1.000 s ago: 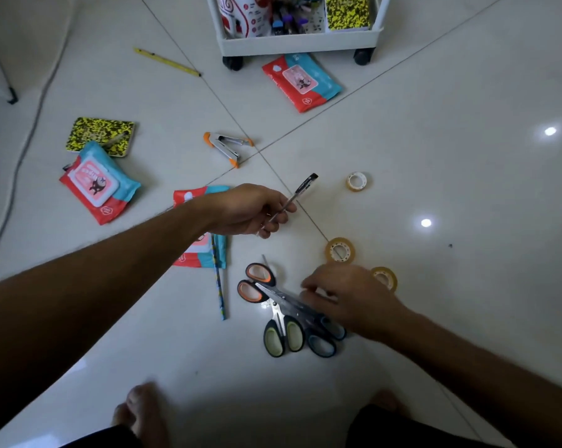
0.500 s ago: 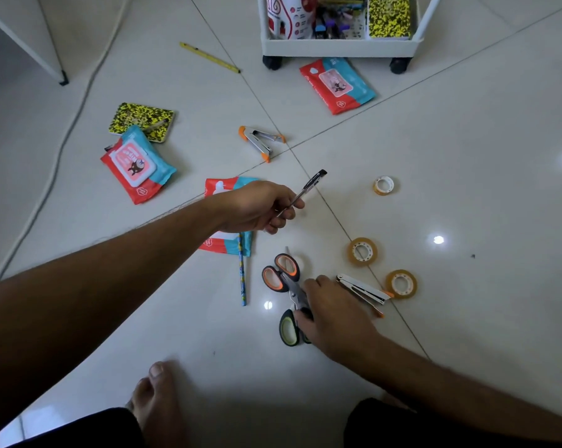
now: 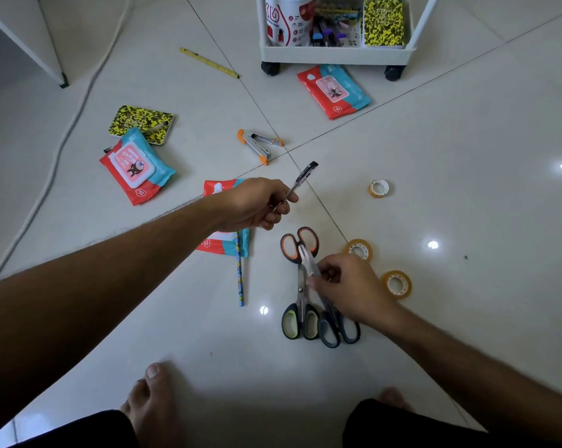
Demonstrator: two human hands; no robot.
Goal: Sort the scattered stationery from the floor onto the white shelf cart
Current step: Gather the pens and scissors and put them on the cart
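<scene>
Left hand: curled round a black pen.
Right hand: pinching the orange scissors by the blades (sharp, slippery).
Risk: they slip onto the floor.

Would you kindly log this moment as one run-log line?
left hand: holds pen | right hand: pinching scissors on floor | cart: ahead

the white shelf cart is cut off by the top edge at 12 o'clock, so only its lowest tray shows. the left hand covers most of a wipes pack and the pen's lower end. the right hand hides the scissors' crossing blades; what its fingertips pinch is unclear.
</scene>
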